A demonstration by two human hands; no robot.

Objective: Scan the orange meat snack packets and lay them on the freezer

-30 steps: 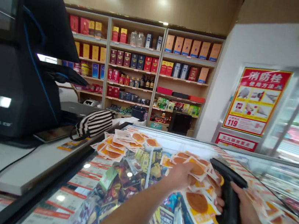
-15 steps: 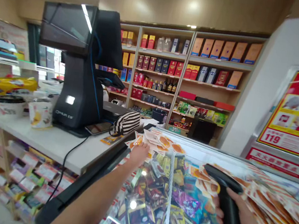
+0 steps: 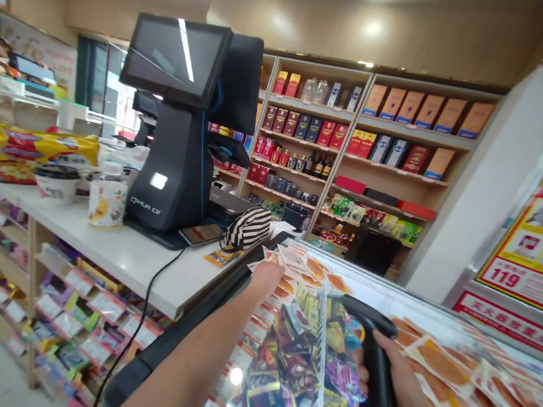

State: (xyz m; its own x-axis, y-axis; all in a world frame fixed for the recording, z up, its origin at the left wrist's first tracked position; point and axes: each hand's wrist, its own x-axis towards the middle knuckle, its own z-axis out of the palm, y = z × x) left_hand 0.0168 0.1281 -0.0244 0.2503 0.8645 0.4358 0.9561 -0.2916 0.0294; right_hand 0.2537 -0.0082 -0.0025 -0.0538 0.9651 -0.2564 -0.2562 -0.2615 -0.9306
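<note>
left hand (image 3: pixel 267 277): outstretched to packets (image 3: pixel 312 270) atop freezer (image 3: pixel 372 279) (grip hidden, can't tell)
right hand (image 3: pixel 407 391): wrapped round scanner (image 3: pixel 381 374) above freezer
counter (image 3: pixel 127 257): left of freezer
shelves (image 3: pixel 413 129): behind freezer

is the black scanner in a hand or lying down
In a hand: the right hand grips the handle of the black scanner, with fingers on one side, thumb on the other, and the scanner's head uppermost.

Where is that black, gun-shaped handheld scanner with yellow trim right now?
In the head view, right of centre: the black scanner is gripped in the person's right hand, over the glass-topped display case, just left of a spread of orange-and-white packets.
</note>
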